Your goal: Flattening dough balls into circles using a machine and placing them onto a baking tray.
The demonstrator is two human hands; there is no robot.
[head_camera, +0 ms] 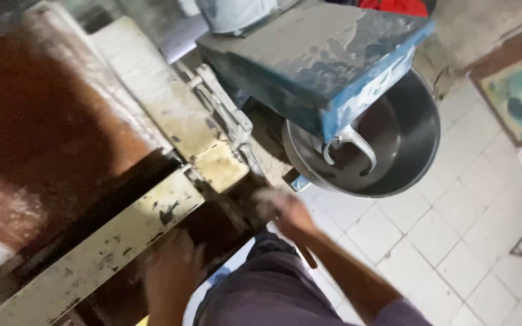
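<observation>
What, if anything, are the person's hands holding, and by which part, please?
It cannot be told: both hands are blurred. The left hand and the right hand are at the cream machine frame.

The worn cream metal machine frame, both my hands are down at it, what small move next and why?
Probably steady first: both the left hand and right hand are motion-blurred at the worn cream metal machine frame, so no grip is clear; settle them before pushing.
</observation>
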